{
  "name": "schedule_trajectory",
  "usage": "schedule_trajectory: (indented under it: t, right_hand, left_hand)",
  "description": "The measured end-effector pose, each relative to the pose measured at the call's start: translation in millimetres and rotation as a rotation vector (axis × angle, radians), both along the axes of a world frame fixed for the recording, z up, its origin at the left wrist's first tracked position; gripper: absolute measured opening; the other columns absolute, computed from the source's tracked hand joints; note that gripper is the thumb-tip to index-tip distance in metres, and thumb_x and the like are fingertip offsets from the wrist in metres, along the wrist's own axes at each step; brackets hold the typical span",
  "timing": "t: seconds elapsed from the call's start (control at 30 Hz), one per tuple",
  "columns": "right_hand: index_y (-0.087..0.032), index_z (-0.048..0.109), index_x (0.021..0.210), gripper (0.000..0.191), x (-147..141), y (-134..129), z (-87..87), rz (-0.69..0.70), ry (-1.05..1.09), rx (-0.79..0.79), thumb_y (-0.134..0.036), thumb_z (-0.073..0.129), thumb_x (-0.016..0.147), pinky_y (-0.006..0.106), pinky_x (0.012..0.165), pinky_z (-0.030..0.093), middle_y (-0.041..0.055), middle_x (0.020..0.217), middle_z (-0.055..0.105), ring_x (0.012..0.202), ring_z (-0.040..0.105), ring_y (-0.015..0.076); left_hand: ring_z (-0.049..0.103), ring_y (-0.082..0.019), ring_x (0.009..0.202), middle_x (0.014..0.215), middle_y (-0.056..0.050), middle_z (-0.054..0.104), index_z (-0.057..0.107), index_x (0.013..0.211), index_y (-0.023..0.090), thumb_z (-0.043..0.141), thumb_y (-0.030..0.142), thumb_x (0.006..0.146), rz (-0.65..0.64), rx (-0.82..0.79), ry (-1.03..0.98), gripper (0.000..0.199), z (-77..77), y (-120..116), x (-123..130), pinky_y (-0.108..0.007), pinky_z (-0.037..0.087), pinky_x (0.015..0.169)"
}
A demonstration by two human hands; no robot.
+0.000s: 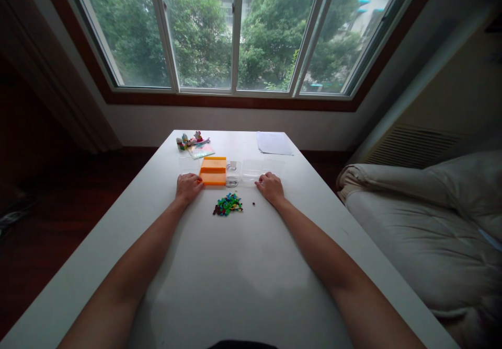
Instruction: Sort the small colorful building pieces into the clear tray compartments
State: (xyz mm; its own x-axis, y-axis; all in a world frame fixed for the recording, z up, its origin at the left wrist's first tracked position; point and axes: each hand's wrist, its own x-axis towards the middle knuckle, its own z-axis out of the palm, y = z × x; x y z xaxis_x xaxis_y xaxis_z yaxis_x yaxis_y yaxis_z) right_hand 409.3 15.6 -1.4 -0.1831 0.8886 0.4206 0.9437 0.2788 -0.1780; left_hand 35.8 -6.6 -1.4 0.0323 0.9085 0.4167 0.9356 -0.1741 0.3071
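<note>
My left hand (189, 187) rests at the left end of a row of containers, its fingertips at the lower left corner of an orange tray (213, 177). At the right part of the row, my right hand (270, 186) touches a clear plastic box (251, 171) with its fingers bent. Whether either hand grips anything is too small to tell. Between the forearms lies a pile of small green, blue, yellow and dark red pieces (228, 205). One dark piece (253, 204) sits apart, right of the pile.
Colourful small figures (184, 141) stand at the table's far left beside a pastel card (201, 151). White paper sheets (274, 143) lie at the far right. Beyond the white table (235, 276) is a window; a beige sofa (411, 218) stands to the right.
</note>
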Motion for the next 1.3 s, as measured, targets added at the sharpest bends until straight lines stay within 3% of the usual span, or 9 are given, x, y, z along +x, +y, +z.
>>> schedule_trajectory:
  t: [0.53, 0.73, 0.87, 1.07, 1.3]
  right_hand:
    - [-0.021, 0.068, 0.094, 0.020, 0, -1, -0.1, 0.000, 0.008, -0.006, -0.038, 0.059, 0.093, 0.035, 0.091, 0.039, 0.0080, 0.100, 0.061, 0.097, 0.055, 0.0229]
    - [-0.021, 0.069, 0.104, 0.022, -5, -9, 7.5, -0.014, -0.044, 0.029, -0.037, 0.058, 0.094, 0.041, 0.097, 0.035, 0.0111, 0.102, 0.062, 0.101, 0.053, 0.0270]
    - [-0.022, 0.067, 0.116, 0.026, -19, -22, 19.0, 0.009, -0.080, 0.102, -0.033, 0.055, 0.095, 0.046, 0.104, 0.029, 0.0138, 0.113, 0.060, 0.109, 0.049, 0.0304]
    - [-0.023, 0.065, 0.120, 0.028, -53, -21, 24.4, 0.274, -0.059, 0.042, -0.035, 0.055, 0.096, 0.040, 0.101, 0.036, 0.0106, 0.119, 0.059, 0.111, 0.050, 0.0267]
    - [-0.024, 0.068, 0.116, 0.024, -80, 1, 19.2, 0.258, -0.032, 0.006, -0.032, 0.058, 0.096, 0.038, 0.096, 0.039, 0.0103, 0.116, 0.061, 0.107, 0.052, 0.0257]
  left_hand:
    - [0.056, -0.029, 0.116, 0.111, -0.007, 0.070, 0.072, 0.089, 0.026, 0.059, 0.036, 0.086, 0.057, -0.009, 0.028, 0.017, 0.9, 9, -2, -0.056, 0.026, 0.113]
    - [0.058, -0.029, 0.110, 0.107, -0.009, 0.070, 0.073, 0.090, 0.025, 0.058, 0.036, 0.086, 0.067, 0.003, 0.035, 0.019, -0.6, 9, -1, -0.053, 0.029, 0.110]
    - [0.059, -0.029, 0.107, 0.107, -0.010, 0.070, 0.073, 0.091, 0.024, 0.057, 0.036, 0.086, 0.054, 0.011, 0.046, 0.021, -0.8, 8, 2, -0.051, 0.031, 0.108]
    - [0.059, -0.029, 0.106, 0.106, -0.009, 0.070, 0.073, 0.091, 0.025, 0.056, 0.037, 0.087, 0.069, 0.007, 0.053, 0.021, -1.6, 7, 3, -0.051, 0.031, 0.108]
    - [0.059, -0.028, 0.104, 0.106, -0.009, 0.070, 0.073, 0.091, 0.024, 0.056, 0.038, 0.088, 0.078, 0.016, 0.081, 0.023, -3.1, 9, 0, -0.049, 0.032, 0.107]
